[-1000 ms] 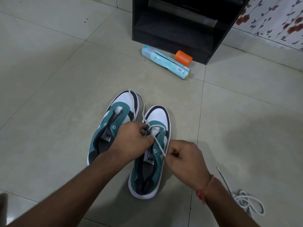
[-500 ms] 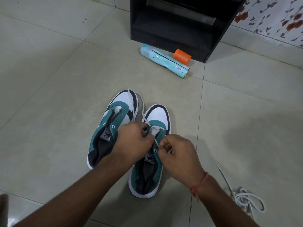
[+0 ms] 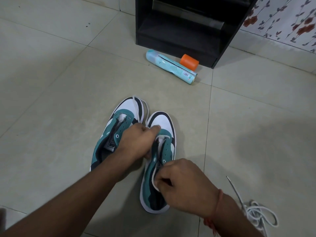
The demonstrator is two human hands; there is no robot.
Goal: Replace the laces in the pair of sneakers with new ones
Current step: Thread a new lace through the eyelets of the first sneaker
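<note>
Currently we see the right sneaker (image 3: 159, 170) toe-away, long axis front-to-back; left hand (image 3: 136, 142) grips its vamp, right hand (image 3: 184, 183), now drawn nearer, pinches the lace (image 3: 154, 177).

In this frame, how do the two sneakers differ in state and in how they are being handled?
The right sneaker has a white lace running along its eyelets; the left sneaker shows bare eyelets, with only a lace end draped over its toe. Both hands work on the right sneaker: the left hand holds its front and the right hand pinches the lace near its collar, while the left sneaker lies ungripped. Both are teal, white and black, toes pointing away.
</note>
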